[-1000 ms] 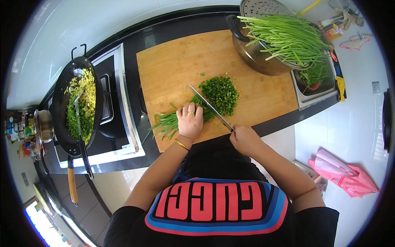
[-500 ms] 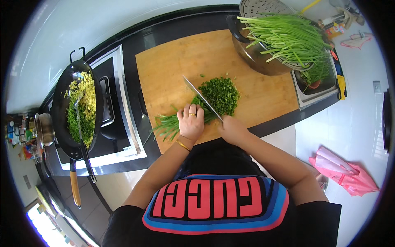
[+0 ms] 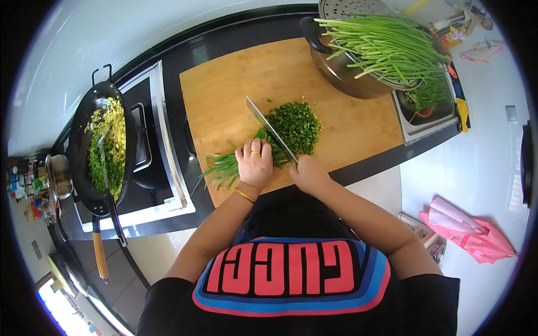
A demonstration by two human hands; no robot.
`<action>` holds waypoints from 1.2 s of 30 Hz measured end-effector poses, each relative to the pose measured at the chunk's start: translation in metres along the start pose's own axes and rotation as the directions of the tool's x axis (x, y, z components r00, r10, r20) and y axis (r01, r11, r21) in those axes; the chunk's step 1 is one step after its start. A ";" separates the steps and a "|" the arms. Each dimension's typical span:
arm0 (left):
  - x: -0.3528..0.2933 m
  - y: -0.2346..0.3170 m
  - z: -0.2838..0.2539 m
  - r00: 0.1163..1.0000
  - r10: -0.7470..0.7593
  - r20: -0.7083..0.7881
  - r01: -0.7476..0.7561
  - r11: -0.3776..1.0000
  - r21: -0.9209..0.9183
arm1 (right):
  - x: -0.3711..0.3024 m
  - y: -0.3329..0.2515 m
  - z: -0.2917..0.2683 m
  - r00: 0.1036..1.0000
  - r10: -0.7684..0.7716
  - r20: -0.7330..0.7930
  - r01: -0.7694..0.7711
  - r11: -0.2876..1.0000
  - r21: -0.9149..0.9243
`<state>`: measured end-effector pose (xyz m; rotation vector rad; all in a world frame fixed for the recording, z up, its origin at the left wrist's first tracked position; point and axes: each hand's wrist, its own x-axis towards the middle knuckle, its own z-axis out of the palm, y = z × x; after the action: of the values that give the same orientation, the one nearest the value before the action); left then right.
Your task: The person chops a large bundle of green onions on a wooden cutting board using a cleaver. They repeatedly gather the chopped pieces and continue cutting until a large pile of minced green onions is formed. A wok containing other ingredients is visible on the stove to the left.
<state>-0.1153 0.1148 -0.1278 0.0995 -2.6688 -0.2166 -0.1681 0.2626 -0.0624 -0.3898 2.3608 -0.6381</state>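
My left hand (image 3: 255,162) is closed over a bunch of garlic chives (image 3: 222,167), pressing it onto the wooden cutting board (image 3: 235,78). The leafy ends stick out to the left of the hand. Gripped in my right hand (image 3: 310,175) is a kitchen knife (image 3: 271,130), its blade slanting away to the far left just right of my left fingers. Against the blade's right side lies a heap of finely chopped chives (image 3: 295,126). The knife's handle is hidden inside my right hand.
A steel pot (image 3: 342,73) at the back right carries a perforated steamer tray heaped with long chives (image 3: 386,47). More greens (image 3: 425,98) lie in the sink beyond. On the stove at left stands a wok (image 3: 84,168) with yellow bits, chopped greens and a spatula (image 3: 112,210).
The view has shifted slightly, so the scene sits a little further left. The knife blade shows more of its broad side now and remains beside my left fingers.
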 end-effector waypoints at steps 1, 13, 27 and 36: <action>0.001 0.001 -0.002 1.000 0.002 -0.002 -0.002 1.000 -0.006 | 0.005 -0.001 -0.001 1.000 0.004 0.001 -0.004 1.000 0.017; -0.001 0.000 0.002 0.998 -0.038 -0.051 0.035 0.998 -0.060 | -0.044 -0.002 -0.043 0.995 -0.095 -0.025 0.095 0.995 -0.011; -0.002 0.000 0.003 0.997 -0.013 -0.074 0.010 0.999 -0.043 | -0.048 0.001 -0.045 0.995 -0.062 0.077 0.068 0.994 -0.084; 0.000 -0.001 0.005 0.998 0.007 -0.068 -0.008 1.000 -0.019 | -0.007 -0.027 -0.042 0.979 0.031 0.203 -0.035 0.999 0.014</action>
<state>-0.1177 0.1148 -0.1327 0.0897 -2.5989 -0.2319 -0.1874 0.2572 -0.0165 -0.3882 2.1620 -0.5744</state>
